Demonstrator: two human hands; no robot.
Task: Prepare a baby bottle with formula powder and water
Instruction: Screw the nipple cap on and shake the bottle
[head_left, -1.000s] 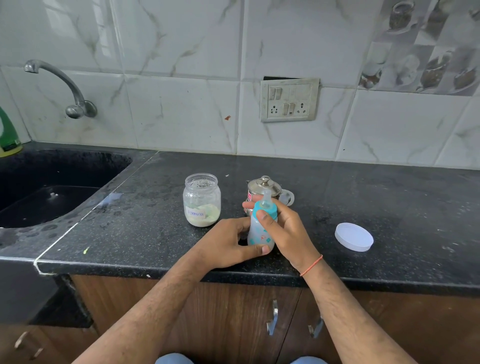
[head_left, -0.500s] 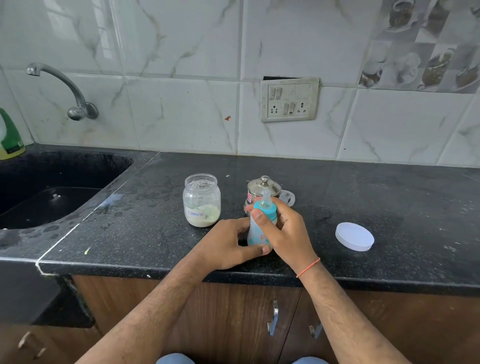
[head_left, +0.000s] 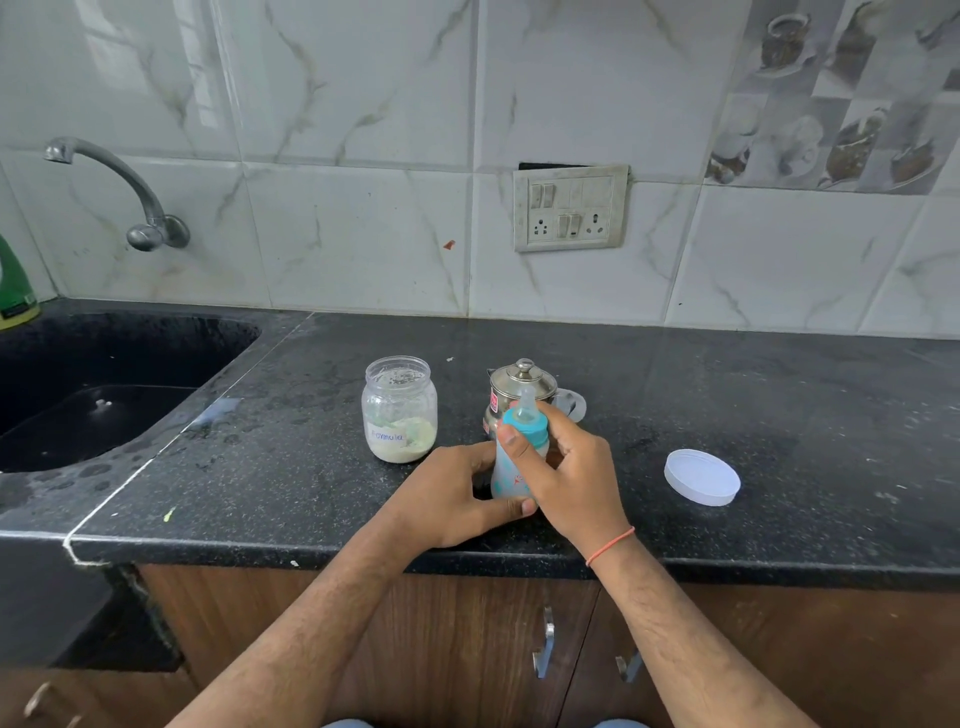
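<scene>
Your baby bottle (head_left: 511, 475) stands upright near the front edge of the black countertop (head_left: 779, 415), its teal collar and clear teat on top. Your left hand (head_left: 447, 499) curls around the bottle's base, and your right hand (head_left: 569, 475) grips the teal collar, thumb in front. Directly behind the bottle, partly hidden by it, sits a small steel lidded pot (head_left: 522, 387). Just to the left stands an open glass jar (head_left: 399, 410) of pale formula powder. Its white lid (head_left: 702, 477) lies flat well to the right. A dark sink (head_left: 104, 384) and wall tap (head_left: 119, 192) lie far left.
</scene>
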